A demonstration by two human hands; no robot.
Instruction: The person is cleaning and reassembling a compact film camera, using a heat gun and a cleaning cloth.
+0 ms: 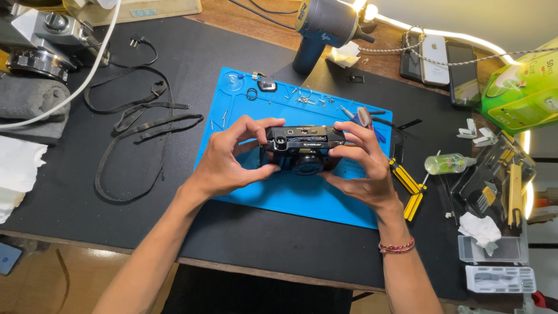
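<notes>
I have a small black compact camera (303, 149) between both hands, lifted just over the middle of the blue work mat (290, 197), its round lens turned down and toward me and its top plate facing up. My left hand (228, 158) is closed on the camera's left end, thumb underneath at the near edge and fingertips curled over the top. My right hand (363, 166) is closed on its right end the same way, fingers over the far top corner, thumb pressing the near side. A beaded bracelet (397, 246) sits on my right wrist.

On the far strip of the mat lie scattered small screws and metal bits (305, 99), a small ring (251, 93), and a little brush (364, 117) just beyond my right fingers. The mat rests on a black tabletop (104, 221). To the left, a black strap (136, 131) lies in loose loops. To the right of the mat lie yellow-handled screwdrivers (408, 186), then a small clear bottle (449, 163) on its side, and a crumpled white tissue (478, 229) near a clear plastic tool case (494, 192). At the far edge stands a grey blower (322, 29), with phones (439, 61) lying flat to its right.
</notes>
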